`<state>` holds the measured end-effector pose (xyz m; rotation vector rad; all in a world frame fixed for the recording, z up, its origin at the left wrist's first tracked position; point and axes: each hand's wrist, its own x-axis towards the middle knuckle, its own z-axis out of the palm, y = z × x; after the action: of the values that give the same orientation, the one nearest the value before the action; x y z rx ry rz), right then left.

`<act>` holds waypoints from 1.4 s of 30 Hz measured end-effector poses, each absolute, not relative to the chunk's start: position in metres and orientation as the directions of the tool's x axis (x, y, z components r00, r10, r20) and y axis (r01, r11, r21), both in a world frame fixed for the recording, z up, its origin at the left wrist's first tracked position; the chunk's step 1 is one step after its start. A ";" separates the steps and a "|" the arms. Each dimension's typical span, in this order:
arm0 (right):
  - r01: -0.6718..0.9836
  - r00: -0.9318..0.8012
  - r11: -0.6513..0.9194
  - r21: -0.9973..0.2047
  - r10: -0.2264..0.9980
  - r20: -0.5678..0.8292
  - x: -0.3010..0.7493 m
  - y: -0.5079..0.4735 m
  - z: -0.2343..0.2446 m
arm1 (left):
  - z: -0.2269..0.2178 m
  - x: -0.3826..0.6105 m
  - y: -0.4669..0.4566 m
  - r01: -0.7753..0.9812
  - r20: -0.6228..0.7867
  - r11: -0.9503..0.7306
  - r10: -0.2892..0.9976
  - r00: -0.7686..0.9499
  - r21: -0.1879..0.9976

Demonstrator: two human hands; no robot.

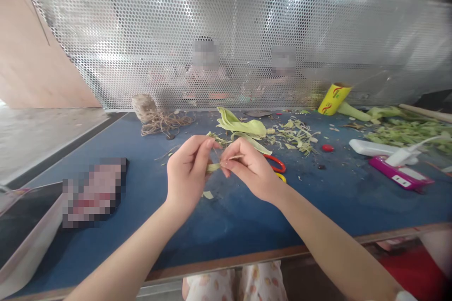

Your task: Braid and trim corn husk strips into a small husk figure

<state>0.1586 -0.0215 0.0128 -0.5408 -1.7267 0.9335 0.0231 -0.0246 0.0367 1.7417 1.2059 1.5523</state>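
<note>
My left hand (187,164) and my right hand (249,169) meet above the middle of the blue table, both with fingers pinched. Between them lies a short pale green leaf strip (213,167), one end inside my left fingers. My right fingertips close round its other end, where a thin brown strand (236,156) shows. Fingers partly hide both pieces. Just beyond my hands are a large green leaf, perhaps corn husk (243,127), and scissors (277,164) with red and yellow handles, their blades hidden.
A bundle of twine (165,122) sits at the back left, a yellow tube (334,99) at the back right. Shredded leaves (294,136) litter the table. Right are a purple power strip (399,174) and red cap (327,148). A perforated metal screen (233,33) stands behind; two people sit beyond.
</note>
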 end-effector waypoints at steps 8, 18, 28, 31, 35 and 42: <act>-0.200 -0.478 0.393 -0.897 0.760 0.440 0.165 -0.017 0.025 | 0.034 0.008 -0.021 0.400 0.885 -0.863 0.415 0.211 0.309; -0.003 -0.606 0.496 -0.868 0.690 0.396 0.173 -0.023 0.033 | 0.038 0.004 -0.012 0.145 0.794 -0.910 0.410 0.448 0.388; 0.198 -0.533 0.632 -0.749 0.711 0.459 0.176 -0.024 0.035 | 0.037 0.005 -0.014 0.099 0.594 -0.678 0.697 0.400 0.729; 0.140 -0.493 0.603 -0.785 0.731 0.473 0.177 -0.021 0.035 | 0.038 0.009 -0.015 0.099 0.568 -0.631 0.747 0.346 0.769; 0.093 -0.482 0.572 -0.815 0.742 0.465 0.177 -0.019 0.035 | 0.038 0.012 -0.017 0.108 0.639 -0.677 0.728 0.249 0.728; 0.014 -0.463 0.540 -0.842 0.750 0.473 0.176 -0.016 0.031 | 0.034 0.011 -0.018 0.217 0.637 -0.696 0.716 0.285 0.685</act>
<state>0.1763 -0.0158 0.0309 -0.6270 -1.8586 1.0055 0.0105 -0.0177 0.0344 2.0881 0.8340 1.4048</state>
